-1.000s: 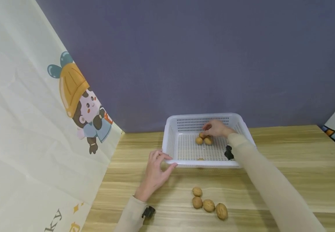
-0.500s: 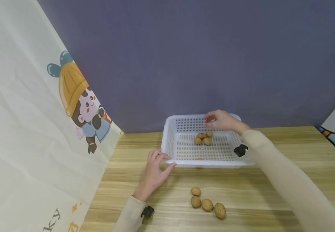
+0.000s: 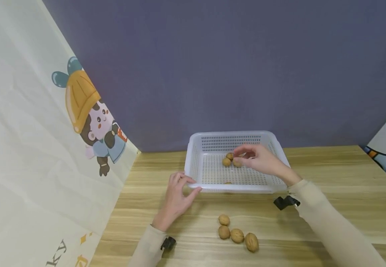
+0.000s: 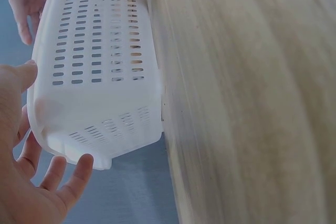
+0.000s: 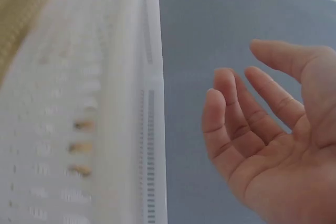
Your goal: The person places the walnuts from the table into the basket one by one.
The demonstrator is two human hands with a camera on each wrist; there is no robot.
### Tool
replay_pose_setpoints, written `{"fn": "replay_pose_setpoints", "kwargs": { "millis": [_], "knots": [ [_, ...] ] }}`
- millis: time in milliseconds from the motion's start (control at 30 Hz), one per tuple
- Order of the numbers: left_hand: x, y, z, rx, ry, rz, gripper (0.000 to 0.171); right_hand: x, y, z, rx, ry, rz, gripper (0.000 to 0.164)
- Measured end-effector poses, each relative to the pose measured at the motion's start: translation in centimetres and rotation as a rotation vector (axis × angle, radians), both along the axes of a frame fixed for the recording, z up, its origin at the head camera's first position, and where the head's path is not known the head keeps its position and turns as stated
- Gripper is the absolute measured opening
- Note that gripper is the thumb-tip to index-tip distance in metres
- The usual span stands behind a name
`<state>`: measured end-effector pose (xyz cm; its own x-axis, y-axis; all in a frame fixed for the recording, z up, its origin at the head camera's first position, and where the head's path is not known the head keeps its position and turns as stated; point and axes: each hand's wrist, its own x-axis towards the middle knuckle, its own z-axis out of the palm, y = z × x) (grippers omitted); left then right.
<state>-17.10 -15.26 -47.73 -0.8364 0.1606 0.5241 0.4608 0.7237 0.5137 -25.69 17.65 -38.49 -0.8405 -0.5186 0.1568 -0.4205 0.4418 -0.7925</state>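
A white plastic basket [image 3: 233, 188] with slotted walls stands at the table's back edge. My left hand [image 3: 177, 196] holds its near left corner, thumb and fingers about the rim; the left wrist view shows the thumb [image 4: 26, 74] against the rim. Several walnuts [image 3: 226, 162] lie clustered on the basket floor, some partly hidden by my right hand [image 3: 261, 161]. That hand hovers over the basket with loosely bent fingers; in the right wrist view nothing is between its fingers [image 5: 214, 114]. Several more walnuts [image 3: 237, 236] rest on the table in front of the basket.
The wooden table [image 3: 326, 178] ends at a dark blue-grey wall [image 3: 233, 66]. On the left hangs a pale sheet [image 3: 19, 148] with a printed cartoon figure. Another walnut [image 3: 227, 183] shows just behind the basket's near rim.
My right hand has let go of a walnut at the back of the cluster, lifted, then come back toward the near right side. The left hand stays on the basket corner.
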Motion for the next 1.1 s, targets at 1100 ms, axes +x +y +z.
{"fn": "replay_pose_setpoints", "kwargs": {
  "millis": [1100],
  "knots": [
    [-0.2,-0.1,0.0,-0.012,0.016,-0.002,0.026,10.0,2.8,-11.3,-0.196,-0.271,0.456,0.031]
  ]
}}
